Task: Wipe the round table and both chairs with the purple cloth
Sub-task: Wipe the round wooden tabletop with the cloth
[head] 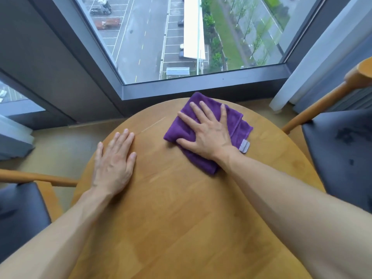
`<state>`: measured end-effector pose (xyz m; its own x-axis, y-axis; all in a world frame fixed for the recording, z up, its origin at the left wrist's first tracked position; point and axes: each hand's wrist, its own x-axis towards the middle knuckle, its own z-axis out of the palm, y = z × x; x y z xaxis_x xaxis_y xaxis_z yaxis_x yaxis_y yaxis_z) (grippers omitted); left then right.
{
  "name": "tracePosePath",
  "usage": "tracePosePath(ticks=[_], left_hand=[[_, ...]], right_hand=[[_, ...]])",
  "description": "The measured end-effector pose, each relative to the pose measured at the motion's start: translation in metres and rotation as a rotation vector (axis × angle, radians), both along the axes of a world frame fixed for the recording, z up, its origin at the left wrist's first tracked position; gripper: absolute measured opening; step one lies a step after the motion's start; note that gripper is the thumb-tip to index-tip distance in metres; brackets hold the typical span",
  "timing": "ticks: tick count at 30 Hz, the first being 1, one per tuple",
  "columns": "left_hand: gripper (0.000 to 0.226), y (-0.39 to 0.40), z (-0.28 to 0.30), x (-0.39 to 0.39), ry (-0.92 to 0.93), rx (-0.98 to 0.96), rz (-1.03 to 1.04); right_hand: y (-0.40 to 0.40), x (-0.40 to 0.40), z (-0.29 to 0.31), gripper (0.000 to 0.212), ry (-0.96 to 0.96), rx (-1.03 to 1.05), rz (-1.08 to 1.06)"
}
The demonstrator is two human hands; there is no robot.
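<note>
purple cloth (237,125) plush, folded, on round wood table (181,208) | R hand (209,133) flat pressing cloth | L hand (113,164) flat on table

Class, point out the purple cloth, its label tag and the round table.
purple cloth (190,130), head view, bare fold left of the hand.
label tag (245,146), head view, middle of tag.
round table (171,208), head view, bare wood top.

soft daylight from the window (181,37), faint shadows, edges bent, perhaps slightly blurred
</note>
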<state>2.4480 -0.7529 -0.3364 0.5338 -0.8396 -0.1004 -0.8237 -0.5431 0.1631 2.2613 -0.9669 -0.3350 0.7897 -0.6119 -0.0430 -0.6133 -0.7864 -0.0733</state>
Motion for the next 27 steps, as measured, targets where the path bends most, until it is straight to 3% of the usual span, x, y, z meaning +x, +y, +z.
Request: tracePosePath(ticks=[4,11,16,18,22,27], left_hand=[[0.055,0.000,-0.001,-0.001,0.011,-0.030,0.027],[0.057,-0.001,0.002,0.006,-0.011,-0.036,0.034],[0.054,-0.002,0.015,0.018,0.021,-0.089,0.026],[0.049,-0.001,0.021,0.026,0.084,-0.194,0.133],[0.034,0.001,0.032,0.042,0.378,-0.553,0.441],[0.038,-0.001,0.036,0.047,0.424,-0.600,0.486]], right_hand=[[-0.058,-0.043,-0.002,0.084,0.028,0.060,-0.321],[-0.042,-0.009,-0.007,0.089,0.002,0.036,-0.378],[0.030,0.066,0.000,0.092,-0.017,0.033,-0.183],[0.069,0.093,0.000,0.090,-0.024,0.036,-0.050],[0.136,0.121,-0.002,0.084,-0.060,0.043,0.205],[0.146,0.106,-0.006,0.076,-0.097,-0.011,0.450]])
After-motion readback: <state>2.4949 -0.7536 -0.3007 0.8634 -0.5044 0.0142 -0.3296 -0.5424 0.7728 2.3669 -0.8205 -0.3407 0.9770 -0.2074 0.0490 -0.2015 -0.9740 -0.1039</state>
